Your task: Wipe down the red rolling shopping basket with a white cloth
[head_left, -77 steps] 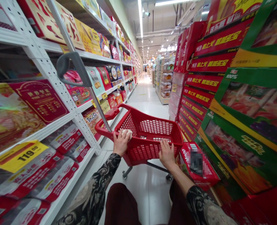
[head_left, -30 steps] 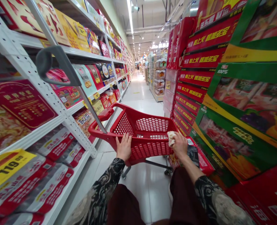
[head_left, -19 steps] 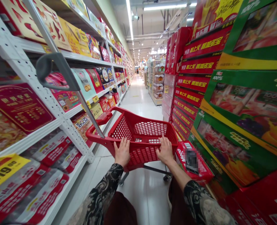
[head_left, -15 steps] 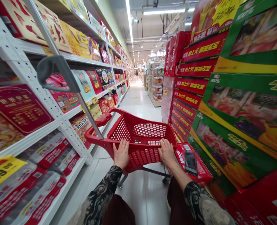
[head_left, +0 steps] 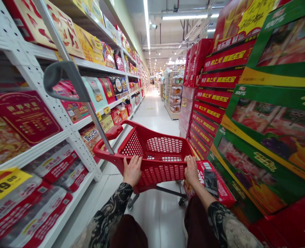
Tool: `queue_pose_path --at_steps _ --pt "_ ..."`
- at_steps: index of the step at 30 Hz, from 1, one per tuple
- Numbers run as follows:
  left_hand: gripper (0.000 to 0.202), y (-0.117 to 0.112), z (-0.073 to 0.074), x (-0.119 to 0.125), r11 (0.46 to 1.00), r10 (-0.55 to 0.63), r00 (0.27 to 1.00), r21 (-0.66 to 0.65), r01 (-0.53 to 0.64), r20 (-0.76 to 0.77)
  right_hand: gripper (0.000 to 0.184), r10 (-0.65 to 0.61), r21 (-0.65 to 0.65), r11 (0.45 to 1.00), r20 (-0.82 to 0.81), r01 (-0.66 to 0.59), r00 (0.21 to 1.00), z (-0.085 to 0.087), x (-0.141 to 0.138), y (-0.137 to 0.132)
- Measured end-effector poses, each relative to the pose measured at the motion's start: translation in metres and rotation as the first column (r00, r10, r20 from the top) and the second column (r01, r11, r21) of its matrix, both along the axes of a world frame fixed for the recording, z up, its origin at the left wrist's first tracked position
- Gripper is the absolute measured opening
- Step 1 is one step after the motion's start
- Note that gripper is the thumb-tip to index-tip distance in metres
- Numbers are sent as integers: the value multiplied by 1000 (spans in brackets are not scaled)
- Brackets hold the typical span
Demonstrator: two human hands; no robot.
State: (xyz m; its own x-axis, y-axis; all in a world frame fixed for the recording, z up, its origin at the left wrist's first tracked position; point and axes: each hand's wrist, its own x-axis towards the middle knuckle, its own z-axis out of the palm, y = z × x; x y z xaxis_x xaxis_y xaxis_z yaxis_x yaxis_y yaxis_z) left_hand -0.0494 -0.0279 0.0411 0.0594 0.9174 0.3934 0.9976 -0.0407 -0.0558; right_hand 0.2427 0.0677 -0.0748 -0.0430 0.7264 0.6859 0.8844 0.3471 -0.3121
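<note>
A red plastic basket trolley (head_left: 165,148) stands in a shop aisle right in front of me, and nothing shows inside it. My left hand (head_left: 132,169) rests on its near rim with the fingers curled over the edge. My right hand (head_left: 191,169) grips the near right corner of the same rim, fingers wrapped round it. Nothing else shows in either hand. The trolley's grey pull handle (head_left: 61,77) rises on a metal pole at the upper left. Both my sleeves are dark and patterned.
White shelves (head_left: 46,144) packed with red and yellow gift boxes line the left. Stacked red and green drink cartons (head_left: 258,117) wall the right, with a red box (head_left: 214,182) beside the trolley's right corner. The pale tiled aisle (head_left: 157,106) runs far ahead.
My right hand slid right along the near rim to its corner. A second ago it held a white cloth, which no longer shows. My left hand stayed on the rim.
</note>
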Motion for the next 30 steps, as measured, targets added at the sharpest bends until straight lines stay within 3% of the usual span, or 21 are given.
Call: queue_pose_path --at_steps 9,12,16,19,25,30 --pt "57 -1 4 -6 998 -15 999 -66 13 -36 50 11 -99 995 17 -9 1000 17 -4 17" --pt "58 -2 2 -6 996 -27 999 -84 25 -21 54 39 -111 993 -5 -40 999 24 -33 10" --pt "58 -2 2 1 995 -12 1000 -98 10 -18 61 219 -158 964 24 -213 975 32 -85 -8" --pt "59 -2 2 8 994 -2 1000 -113 0 -16 61 282 -204 943 66 -264 957 38 -102 -15" --pt "61 3 0 30 989 9 1000 -146 -11 -10 59 233 -321 931 151 -175 961 46 -78 3" --pt "58 -3 1 31 985 -142 989 -109 137 -32 59 129 -338 938 154 -71 980 50 -67 20"
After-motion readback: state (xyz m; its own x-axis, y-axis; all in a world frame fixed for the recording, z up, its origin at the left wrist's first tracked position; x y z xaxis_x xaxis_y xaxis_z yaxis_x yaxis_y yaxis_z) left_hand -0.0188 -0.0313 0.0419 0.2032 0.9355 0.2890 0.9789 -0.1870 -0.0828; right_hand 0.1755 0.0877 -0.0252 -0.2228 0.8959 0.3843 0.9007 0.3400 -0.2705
